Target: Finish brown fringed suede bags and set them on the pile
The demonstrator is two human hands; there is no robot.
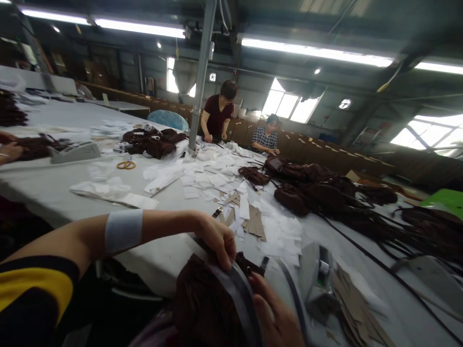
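A dark brown leather bag (200, 294) is close in front of me at the table's near edge. Along it curves a bag strap (240, 294) with a pale, partly see-through strip over it. My left hand (219, 238) reaches across from the left and pinches the upper part of this strap between thumb and fingers. Lower and to the right, my right hand (275, 313) is closed around the strap's other side, its thumb partly hidden. A dark buckle piece (264, 265) shows just above the right fingers. A white patch (123, 230) is on my left forearm.
Grey tape dispensers (318, 279) (75, 152), brown card strips (356, 303), white paper pieces (206, 180), orange-handled scissors (126, 165) and brown bags (318, 188) lie about. A post (202, 72) rises mid-table. Two co-workers (217, 113) (265, 137) are opposite; another person's hand (9, 149) is left.
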